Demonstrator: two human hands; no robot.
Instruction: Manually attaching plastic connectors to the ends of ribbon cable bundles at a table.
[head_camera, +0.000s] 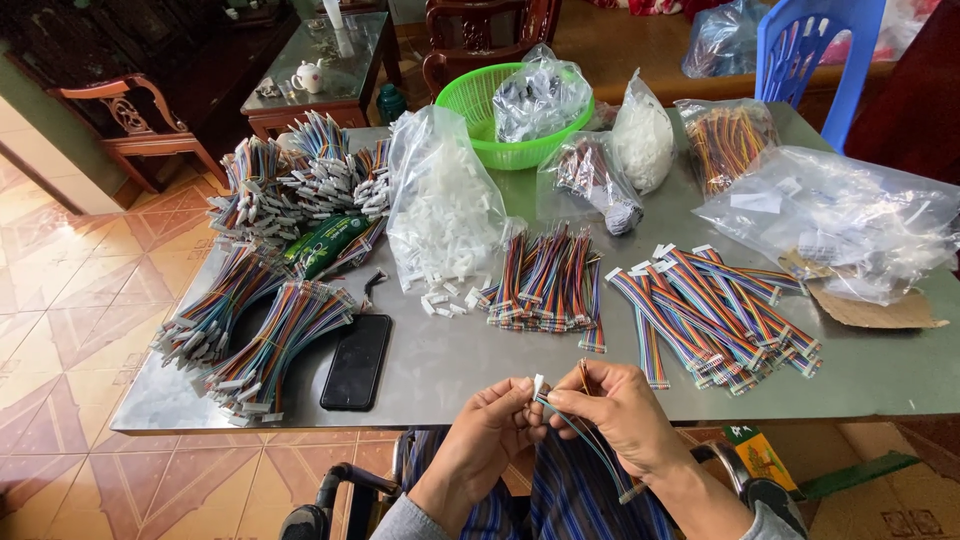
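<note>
Both hands (560, 420) pinch connector (539, 384) between fingertips (527, 386).

Counts, tabletop and around:

Hands — two, left hand (487, 428) and right hand (612, 415), sharing one white plug (538, 384) on one thin wire strip (590, 445).

Phone (356, 361) — one, black, face down.

Green basket (497, 115) — one.

Clear bags — about six: one of white plugs (442, 200), one in the basket, one of white pieces (642, 135), one dark-filled (590, 175), one of orange wires (728, 140), one large flat one (840, 215).

Loose heaps of rainbow wires — roughly four; strands too many to count.

Blue chair (815, 50) — one. Teapot (308, 76) — one.
</note>
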